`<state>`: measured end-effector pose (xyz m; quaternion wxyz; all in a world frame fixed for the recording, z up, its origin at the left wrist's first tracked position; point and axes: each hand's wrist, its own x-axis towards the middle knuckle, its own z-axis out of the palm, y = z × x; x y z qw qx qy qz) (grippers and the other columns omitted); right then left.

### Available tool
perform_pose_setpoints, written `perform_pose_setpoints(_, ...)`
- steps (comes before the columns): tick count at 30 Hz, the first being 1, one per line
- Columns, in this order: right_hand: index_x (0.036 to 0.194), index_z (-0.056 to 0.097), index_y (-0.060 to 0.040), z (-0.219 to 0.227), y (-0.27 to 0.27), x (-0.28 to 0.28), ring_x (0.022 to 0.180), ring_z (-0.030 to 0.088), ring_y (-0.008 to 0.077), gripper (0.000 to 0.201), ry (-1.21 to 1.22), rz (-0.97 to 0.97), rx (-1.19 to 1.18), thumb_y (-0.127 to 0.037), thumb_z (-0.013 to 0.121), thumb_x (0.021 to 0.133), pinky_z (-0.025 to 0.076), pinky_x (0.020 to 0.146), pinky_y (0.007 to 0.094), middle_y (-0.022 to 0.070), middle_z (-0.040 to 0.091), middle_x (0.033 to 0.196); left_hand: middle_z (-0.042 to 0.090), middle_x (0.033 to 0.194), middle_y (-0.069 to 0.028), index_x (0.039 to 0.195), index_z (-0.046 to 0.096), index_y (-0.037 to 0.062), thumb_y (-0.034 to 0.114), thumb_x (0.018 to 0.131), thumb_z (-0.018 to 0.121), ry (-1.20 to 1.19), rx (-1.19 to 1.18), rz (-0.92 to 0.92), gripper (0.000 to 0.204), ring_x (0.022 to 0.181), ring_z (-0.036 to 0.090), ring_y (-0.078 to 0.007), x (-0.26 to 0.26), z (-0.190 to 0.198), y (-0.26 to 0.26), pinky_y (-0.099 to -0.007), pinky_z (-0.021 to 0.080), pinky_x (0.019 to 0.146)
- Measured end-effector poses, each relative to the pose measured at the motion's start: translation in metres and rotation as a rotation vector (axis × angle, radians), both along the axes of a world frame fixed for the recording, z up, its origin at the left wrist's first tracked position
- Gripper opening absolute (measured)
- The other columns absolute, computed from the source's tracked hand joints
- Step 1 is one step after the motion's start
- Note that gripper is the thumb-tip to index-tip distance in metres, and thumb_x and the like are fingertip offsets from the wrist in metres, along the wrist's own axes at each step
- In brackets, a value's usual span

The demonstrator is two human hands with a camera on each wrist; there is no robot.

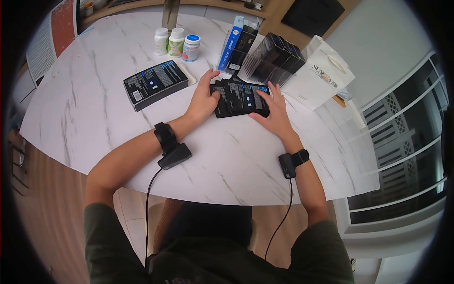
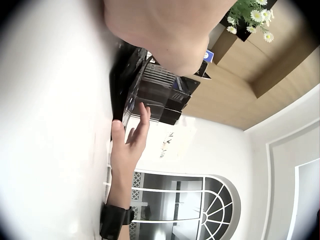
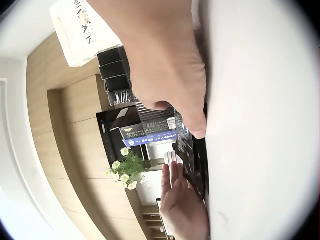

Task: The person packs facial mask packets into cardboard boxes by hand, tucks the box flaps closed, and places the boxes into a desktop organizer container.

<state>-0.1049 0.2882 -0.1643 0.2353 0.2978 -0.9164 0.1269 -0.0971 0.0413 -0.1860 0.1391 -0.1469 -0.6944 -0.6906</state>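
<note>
A loose pile of flat black packets (image 1: 241,98) with white and blue print lies on the marble-patterned table (image 1: 213,151). Its edges are uneven, with some packets sticking out at the lower left. My left hand (image 1: 203,99) touches the left side of the pile, its fingers extended. At the opposite side, my right hand (image 1: 275,113) rests against the packets with straight fingers and the thumb spread along the near edge. The left wrist view shows the right hand (image 2: 127,152) low beside the pile; in the right wrist view the left hand (image 3: 184,210) has its fingers stretched out.
A black printed box (image 1: 156,84) lies left of the hands. Behind it stand three small bottles (image 1: 176,43). Beyond the pile, a clear organizer (image 1: 265,66) holds black boxes and a blue box (image 1: 231,47). A white paper bag (image 1: 319,73) stands at the right.
</note>
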Motion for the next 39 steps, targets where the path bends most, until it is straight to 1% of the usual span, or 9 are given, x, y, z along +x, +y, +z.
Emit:
perform_pose_setpoints(3, 0.121, 0.053, -0.0111, -0.001, 0.001, -0.003, 0.131, 0.027, 0.0425, 0.062, 0.018, 0.016, 0.059, -0.036, 0.076, 0.069, 0.026, 0.105, 0.0487, 0.0219, 0.03, 0.141, 0.019, 0.146, -0.0218, 0.133, 0.034, 0.0046, -0.002, 0.08, 0.051, 0.054, -0.139, 0.06, 0.056, 0.137, 0.018, -0.031, 0.011, -0.001, -0.002, -0.0345, 0.016, 0.11)
perform_pose_setpoints(5, 0.119, 0.054, -0.0096, -0.007, 0.006, -0.009, 0.127, 0.033, 0.0431, 0.059, -0.14, 0.093, -0.08, -0.035, 0.075, 0.07, 0.03, 0.104, 0.0468, 0.0227, 0.032, 0.14, 0.015, 0.147, -0.0238, 0.134, 0.032, 0.005, 0.001, 0.079, 0.055, 0.083, -0.191, 0.065, 0.06, 0.138, 0.013, -0.0332, 0.016, -0.004, 0.003, -0.0357, 0.015, 0.111)
perform_pose_setpoints(10, 0.122, 0.051, -0.0065, -0.004, 0.001, 0.0, 0.124, 0.038, 0.0419, 0.061, -0.204, 0.063, -0.195, -0.034, 0.074, 0.072, 0.036, 0.1, 0.0428, 0.0239, 0.033, 0.138, 0.002, 0.146, -0.0286, 0.142, 0.016, 0.0095, 0.005, 0.068, 0.072, 0.127, -0.36, 0.044, 0.093, 0.136, 0.014, -0.0396, 0.032, 0.004, 0.015, -0.0377, 0.024, 0.109)
perform_pose_setpoints(13, 0.123, 0.049, -0.005, -0.003, 0.001, 0.0, 0.124, 0.038, 0.041, 0.062, -0.207, 0.074, -0.207, -0.033, 0.073, 0.073, 0.037, 0.1, 0.0418, 0.0245, 0.032, 0.138, -0.002, 0.146, -0.029, 0.143, 0.012, 0.0097, 0.0, 0.068, 0.071, 0.163, -0.548, 0.023, 0.097, 0.135, 0.017, -0.042, 0.029, 0.007, 0.01, -0.0369, 0.029, 0.107)
perform_pose_setpoints(23, 0.124, 0.048, -0.0054, -0.008, 0.003, -0.005, 0.13, 0.028, 0.0392, 0.062, -0.107, 0.085, -0.184, -0.029, 0.074, 0.073, 0.027, 0.106, 0.0419, 0.023, 0.032, 0.139, 0.004, 0.145, -0.0289, 0.139, 0.019, 0.0045, 0.002, 0.068, 0.072, 0.105, -0.515, 0.073, 0.088, 0.13, 0.028, -0.0413, 0.006, -0.003, -0.003, -0.0354, 0.039, 0.098)
perform_pose_setpoints(29, 0.122, 0.049, -0.0062, 0.01, 0.001, 0.002, 0.128, 0.034, 0.0369, 0.06, 0.037, 0.027, -0.05, -0.016, 0.075, 0.069, 0.03, 0.104, 0.0403, 0.0189, 0.031, 0.141, 0.008, 0.142, -0.0317, 0.137, 0.018, -0.0003, 0.0, 0.069, 0.069, 0.057, -0.475, -0.04, 0.085, 0.129, 0.027, -0.0445, 0.015, 0.007, -0.003, -0.0374, 0.03, 0.106)
perform_pose_setpoints(33, 0.12, 0.051, -0.0062, 0.038, -0.003, 0.002, 0.127, 0.034, 0.0391, 0.054, -0.027, 0.18, -0.103, -0.015, 0.072, 0.071, 0.031, 0.103, 0.0415, 0.0217, 0.032, 0.139, 0.011, 0.143, -0.0309, 0.138, 0.018, -0.0004, -0.003, 0.071, 0.065, 0.131, -0.502, -0.025, 0.081, 0.13, 0.026, -0.0437, 0.01, -0.002, -0.005, -0.037, 0.029, 0.106)
perform_pose_setpoints(35, 0.119, 0.051, -0.0056, 0.059, -0.006, -0.006, 0.124, 0.038, 0.0389, 0.05, 0.133, 0.192, -0.117, -0.011, 0.069, 0.073, 0.035, 0.1, 0.0414, 0.0223, 0.035, 0.137, 0.016, 0.143, -0.0274, 0.138, 0.019, 0.0015, -0.003, 0.072, 0.065, 0.139, -0.484, -0.048, 0.08, 0.132, 0.024, -0.0396, 0.009, -0.003, -0.004, -0.0353, 0.025, 0.109)
perform_pose_setpoints(39, 0.12, 0.048, -0.0005, 0.1, -0.017, -0.039, 0.121, 0.04, 0.0392, 0.048, 0.315, 0.112, -0.123, -0.018, 0.064, 0.079, 0.035, 0.099, 0.0432, 0.0233, 0.038, 0.134, 0.012, 0.143, -0.0299, 0.138, 0.018, -0.0009, -0.005, 0.072, 0.061, 0.148, -0.518, -0.036, 0.079, 0.13, 0.026, -0.0429, 0.012, 0.002, -0.003, -0.0366, 0.029, 0.107)
